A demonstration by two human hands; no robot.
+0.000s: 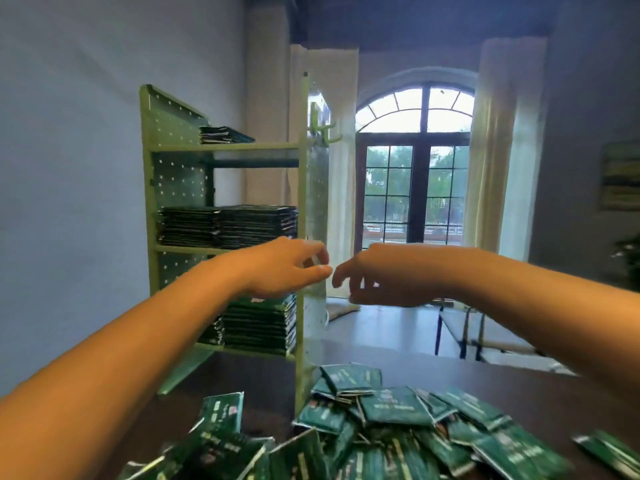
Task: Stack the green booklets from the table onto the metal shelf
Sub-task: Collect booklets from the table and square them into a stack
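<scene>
Left hand (287, 268) and right hand (375, 275) raised side by side before the metal shelf (221, 146); fingers loosely curled, holding nothing; fingertips close together by the front post; green booklets (381, 424) heaped loose on the desk (519, 386) below; more stacked on three shelf levels.

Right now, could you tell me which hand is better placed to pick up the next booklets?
Probably the right hand: it hangs empty over the loose green booklets on the table, clear of the metal shelf. The left hand, also empty, is in front of the shelf.
</scene>
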